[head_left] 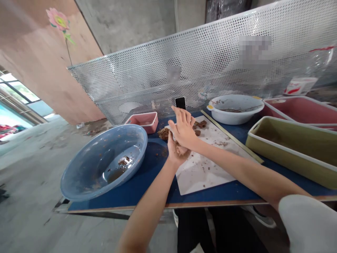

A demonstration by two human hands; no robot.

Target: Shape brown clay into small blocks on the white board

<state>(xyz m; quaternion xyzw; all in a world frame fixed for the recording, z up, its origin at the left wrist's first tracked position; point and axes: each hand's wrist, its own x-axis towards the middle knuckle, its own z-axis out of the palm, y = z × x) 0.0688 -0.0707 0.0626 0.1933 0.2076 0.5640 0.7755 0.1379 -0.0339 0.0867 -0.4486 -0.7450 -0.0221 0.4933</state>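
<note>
My left hand (pixel 177 151) is over the white board, palm turned up and inward, with light brown, crumbly material against the palm. Its fingers are mostly hidden behind the other hand. My right hand (pixel 184 129) lies across it with the fingers stretched out, palm toward the left palm. Whether a lump is held between the palms is hidden. A rough brown clump (pixel 163 134) sits just left of the hands. Dark brown pieces (pixel 201 124) lie behind them on the white board (pixel 195 181), which is strewn with brown crumbs.
A large blue basin (pixel 79 179) holds a little murky water at left. Behind are a small pink tub (pixel 152 127) and a phone (pixel 180 102). A strip (pixel 231 137), white basin (pixel 223 117), green planter (pixel 284 156) and pink planter (pixel 279 108) are at right. Perforated metal (pixel 142 70) stands behind.
</note>
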